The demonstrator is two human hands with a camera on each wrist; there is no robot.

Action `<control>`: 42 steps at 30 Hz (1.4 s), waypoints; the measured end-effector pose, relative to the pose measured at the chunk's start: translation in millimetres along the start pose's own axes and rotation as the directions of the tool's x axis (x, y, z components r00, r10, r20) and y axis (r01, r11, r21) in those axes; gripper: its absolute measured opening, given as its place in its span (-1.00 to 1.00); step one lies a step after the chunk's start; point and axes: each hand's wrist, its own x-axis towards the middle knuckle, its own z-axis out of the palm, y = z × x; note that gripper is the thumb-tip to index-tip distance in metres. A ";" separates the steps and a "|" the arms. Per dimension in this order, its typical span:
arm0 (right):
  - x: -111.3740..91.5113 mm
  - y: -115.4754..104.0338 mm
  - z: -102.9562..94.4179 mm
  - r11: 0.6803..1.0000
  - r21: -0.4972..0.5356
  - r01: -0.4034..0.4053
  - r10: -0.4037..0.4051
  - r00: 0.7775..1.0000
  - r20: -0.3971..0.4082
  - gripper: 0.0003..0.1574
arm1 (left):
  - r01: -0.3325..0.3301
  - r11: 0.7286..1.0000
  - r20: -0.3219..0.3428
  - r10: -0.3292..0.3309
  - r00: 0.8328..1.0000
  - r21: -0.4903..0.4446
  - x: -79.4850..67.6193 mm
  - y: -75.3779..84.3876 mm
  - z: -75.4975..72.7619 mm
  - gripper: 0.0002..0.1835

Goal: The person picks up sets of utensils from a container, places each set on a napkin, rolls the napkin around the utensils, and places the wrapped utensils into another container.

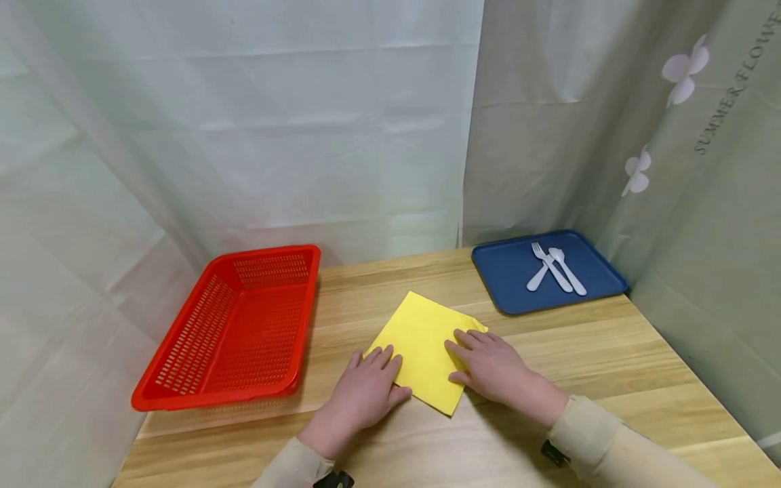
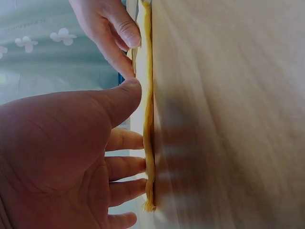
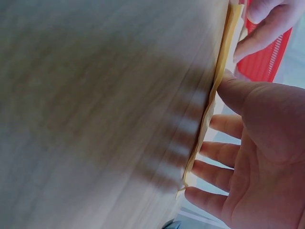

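Observation:
A folded yellow cloth (image 1: 421,339) lies flat on the wooden table, turned at an angle. My left hand (image 1: 365,392) rests on its near left edge, fingers spread and fairly straight. On the opposite side, my right hand (image 1: 495,366) presses the right edge with extended fingers. One far right corner of the cloth sticks up slightly beside the right fingertips. In the left wrist view the layered edge of the cloth (image 2: 148,95) runs along the fingertips, with a frayed end. The right wrist view shows a wavy cloth edge (image 3: 209,109) under the fingers.
To the left stands a red plastic basket (image 1: 259,332) with perforated walls. A blue tray (image 1: 500,271) at the back right carries a white fork (image 1: 552,268), a white spoon (image 1: 567,271) and another white utensil (image 1: 537,278) crossed under the fork. Pale curtains (image 1: 293,135) enclose the table (image 1: 610,379).

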 end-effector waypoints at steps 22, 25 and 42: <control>13.1 1.7 0.3 0.997 0.030 -0.069 0.068 0.997 0.020 -0.23 | 0.083 0.996 -0.007 -0.084 0.996 -0.045 23.3 -3.5 1.6 -0.33; 14.2 1.9 0.7 0.997 0.033 -0.073 0.072 0.997 0.020 -0.23 | 0.085 0.995 -0.013 -0.086 0.996 -0.045 24.7 -1.8 1.0 -0.32; 16.3 3.7 1.4 0.995 0.059 -0.079 0.077 0.997 0.031 -0.22 | 0.085 0.996 -0.124 -0.080 0.989 0.032 23.0 10.7 7.0 -0.43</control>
